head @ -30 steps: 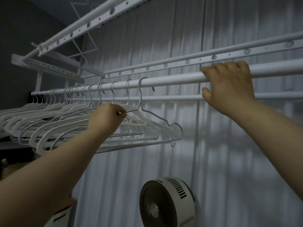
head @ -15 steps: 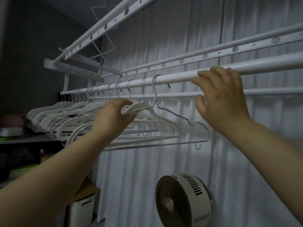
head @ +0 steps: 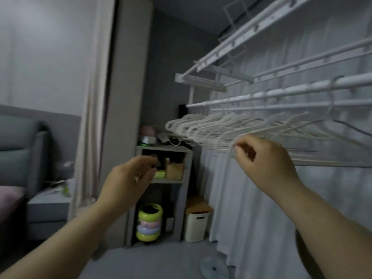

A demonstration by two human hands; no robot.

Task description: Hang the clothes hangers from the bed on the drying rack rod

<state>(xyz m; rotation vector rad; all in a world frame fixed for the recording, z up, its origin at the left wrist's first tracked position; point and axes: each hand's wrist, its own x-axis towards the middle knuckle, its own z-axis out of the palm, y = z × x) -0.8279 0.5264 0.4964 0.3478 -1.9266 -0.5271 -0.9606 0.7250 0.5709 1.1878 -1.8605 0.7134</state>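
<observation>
White plastic hangers (head: 201,127) crowd the drying rack rod (head: 281,92) just above my right hand (head: 265,164), bunched, I judge, to leave room. Its fingers (head: 240,147) curl loosely at a hanger's end; blur hides whether they pinch it. My left hand (head: 128,178) is slack and empty, free for more from the bed (head: 18,150) beyond it.

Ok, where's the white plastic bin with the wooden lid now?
Head view, lower centre: the white plastic bin stands on the floor between the grey shelf unit and the white curtain.
</observation>
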